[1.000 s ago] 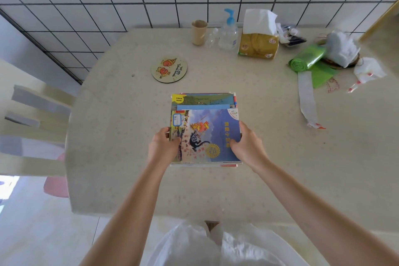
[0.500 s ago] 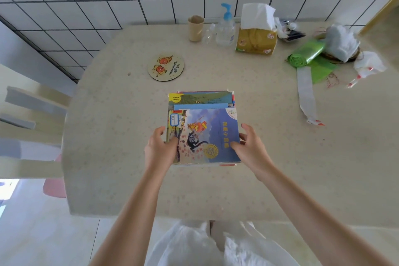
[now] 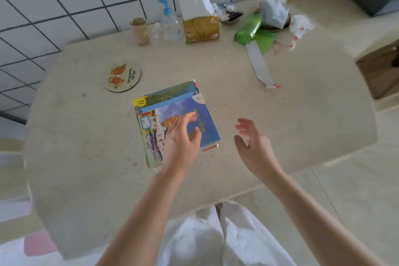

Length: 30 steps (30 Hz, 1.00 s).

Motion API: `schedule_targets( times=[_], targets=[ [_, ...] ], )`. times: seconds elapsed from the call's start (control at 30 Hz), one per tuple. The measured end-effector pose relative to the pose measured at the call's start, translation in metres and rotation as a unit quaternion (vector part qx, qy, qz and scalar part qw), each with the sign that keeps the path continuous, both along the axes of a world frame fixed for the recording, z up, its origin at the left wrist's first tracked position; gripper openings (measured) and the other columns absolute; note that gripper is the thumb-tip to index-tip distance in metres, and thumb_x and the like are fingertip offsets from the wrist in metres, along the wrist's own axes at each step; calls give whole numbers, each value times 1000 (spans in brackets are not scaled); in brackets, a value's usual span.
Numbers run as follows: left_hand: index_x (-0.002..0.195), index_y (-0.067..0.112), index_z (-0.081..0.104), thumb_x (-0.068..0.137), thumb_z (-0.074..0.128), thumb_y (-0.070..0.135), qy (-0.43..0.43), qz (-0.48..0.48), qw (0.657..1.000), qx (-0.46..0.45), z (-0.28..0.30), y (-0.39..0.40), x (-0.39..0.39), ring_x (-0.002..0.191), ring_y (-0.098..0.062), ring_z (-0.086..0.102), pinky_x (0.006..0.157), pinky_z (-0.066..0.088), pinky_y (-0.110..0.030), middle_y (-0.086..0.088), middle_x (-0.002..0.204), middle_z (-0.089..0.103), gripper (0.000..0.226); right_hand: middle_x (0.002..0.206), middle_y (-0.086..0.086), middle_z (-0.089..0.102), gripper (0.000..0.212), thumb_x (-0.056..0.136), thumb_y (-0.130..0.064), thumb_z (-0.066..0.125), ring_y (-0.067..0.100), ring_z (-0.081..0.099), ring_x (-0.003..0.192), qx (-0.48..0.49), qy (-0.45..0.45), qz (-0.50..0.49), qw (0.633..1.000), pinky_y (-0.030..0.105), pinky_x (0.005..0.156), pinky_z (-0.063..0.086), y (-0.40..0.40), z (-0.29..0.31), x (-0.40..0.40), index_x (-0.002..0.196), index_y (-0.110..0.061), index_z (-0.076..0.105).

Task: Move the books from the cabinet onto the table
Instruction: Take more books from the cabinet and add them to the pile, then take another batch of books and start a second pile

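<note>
Books (image 3: 172,112): a stack of picture books lying flat near the middle of the beige counter (image 3: 280,136), the upper cover blue, the edges of the lower books showing at the far side. Left hand (image 3: 181,138): above the near part of the stack, grip loose with fingers spread and nothing held; contact with the cover cannot be told. Right hand (image 3: 253,147): to the right of the stack, apart from it, grip open and empty. A round coaster (image 3: 123,75) lies beyond the stack to the left. Along the tiled wall stand a paper cup (image 3: 140,30), pump bottle (image 3: 170,24) and tissue pack (image 3: 200,21); a green bag roll (image 3: 248,31) lies further right.
</note>
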<state>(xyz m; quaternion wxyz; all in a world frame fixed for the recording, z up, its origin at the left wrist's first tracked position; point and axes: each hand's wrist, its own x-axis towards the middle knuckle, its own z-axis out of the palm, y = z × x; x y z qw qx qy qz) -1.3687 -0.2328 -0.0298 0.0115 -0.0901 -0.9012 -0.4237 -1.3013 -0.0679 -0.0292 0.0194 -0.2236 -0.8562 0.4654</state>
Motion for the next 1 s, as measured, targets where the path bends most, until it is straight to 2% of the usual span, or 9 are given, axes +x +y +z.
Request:
schedule_targets(
  times=[0.1, 0.27, 0.33, 0.4, 0.5, 0.57, 0.67, 0.83, 1.0],
  targets=[
    [120, 20, 60, 89, 57, 14, -36, -87, 995, 26, -7, 12, 24, 100, -13, 63, 89, 52, -37, 5, 105, 69, 31, 117, 9, 66, 41, 88, 1, 56, 25, 62, 109, 42, 19, -37, 998, 19, 84, 37, 0, -6, 34, 128, -6, 50],
    [123, 25, 59, 89, 59, 17, -98, -232, 968, -18, -20, 27, 71, 96, -12, 61, 88, 51, -36, 11, 93, 65, 35, 114, 2, 64, 40, 90, -2, 55, 17, 59, 108, 31, 7, -118, 993, 29, 94, 42, -7, -13, 113, 129, -9, 51],
    [122, 24, 60, 88, 59, 18, -109, -302, 947, -30, -22, 35, 93, 91, -11, 62, 87, 51, -36, 12, 89, 65, 35, 111, 0, 64, 37, 91, -5, 55, 14, 59, 104, 47, 6, -166, 985, 31, 94, 44, -9, -14, 151, 127, -9, 53],
    [120, 23, 61, 86, 58, 22, -116, -368, 922, -33, -23, 45, 112, 86, -9, 63, 84, 51, -35, 11, 87, 67, 34, 110, 2, 66, 36, 89, -5, 57, 18, 62, 103, 69, -13, -215, 974, 34, 92, 46, -9, -15, 186, 126, -8, 55],
    [122, 25, 60, 88, 57, 26, -123, -464, 876, -52, -24, 65, 141, 85, -9, 64, 83, 52, -33, 9, 89, 69, 35, 113, 6, 67, 38, 90, -4, 59, 23, 62, 107, 81, -59, -293, 951, 28, 89, 41, -11, -17, 238, 127, -8, 55],
    [123, 23, 60, 89, 60, 22, -108, -535, 835, -73, -24, 87, 166, 86, -9, 65, 84, 51, -27, 8, 91, 69, 34, 113, 7, 67, 38, 89, -4, 59, 22, 63, 106, 75, -64, -370, 924, 26, 89, 40, -15, -17, 280, 127, -7, 54],
    [121, 21, 62, 88, 64, 17, -65, -589, 802, -81, -25, 106, 185, 88, -10, 63, 80, 43, -18, 12, 89, 66, 33, 112, 4, 66, 38, 89, -4, 60, 19, 62, 105, 62, -61, -432, 898, 24, 90, 40, -28, -19, 319, 126, -7, 54],
    [117, 20, 64, 88, 66, 15, -37, -694, 713, -91, -28, 144, 263, 86, -5, 62, 79, 45, -19, 13, 89, 67, 29, 111, -4, 62, 36, 91, -18, 52, 14, 59, 107, 33, -63, -586, 807, 20, 91, 37, -66, -22, 419, 127, -12, 54],
    [115, 18, 64, 88, 66, 12, -41, -777, 623, -83, -35, 157, 377, 85, -8, 63, 80, 49, -25, 14, 86, 68, 27, 116, -1, 62, 36, 94, -11, 54, 11, 56, 110, 10, -74, -695, 715, 14, 90, 33, -116, -19, 520, 130, -12, 51]
  ],
)
